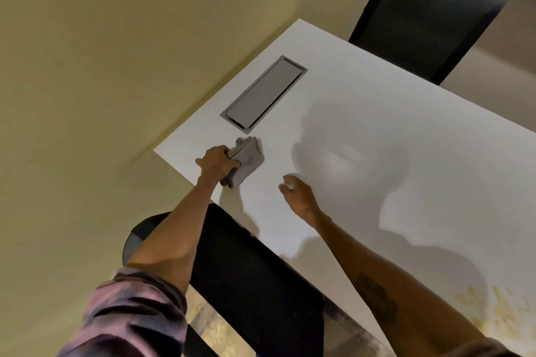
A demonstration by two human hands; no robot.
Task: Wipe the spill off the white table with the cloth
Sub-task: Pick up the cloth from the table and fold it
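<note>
Left hand clenched; right hand loosely curled

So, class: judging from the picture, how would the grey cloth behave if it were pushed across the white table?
The grey cloth looks soft and floppy: it sits bunched in folds under the left hand, so it would likely crumple rather than slide stiffly. It seems light, since one hand gathers it easily. On the smooth white table it should probably glide with little drag and cannot roll.

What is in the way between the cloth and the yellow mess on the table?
Nothing visible. The left hand holds the cloth; the yellowish smear lies across bare table. The right hand rests beside that path.
</note>
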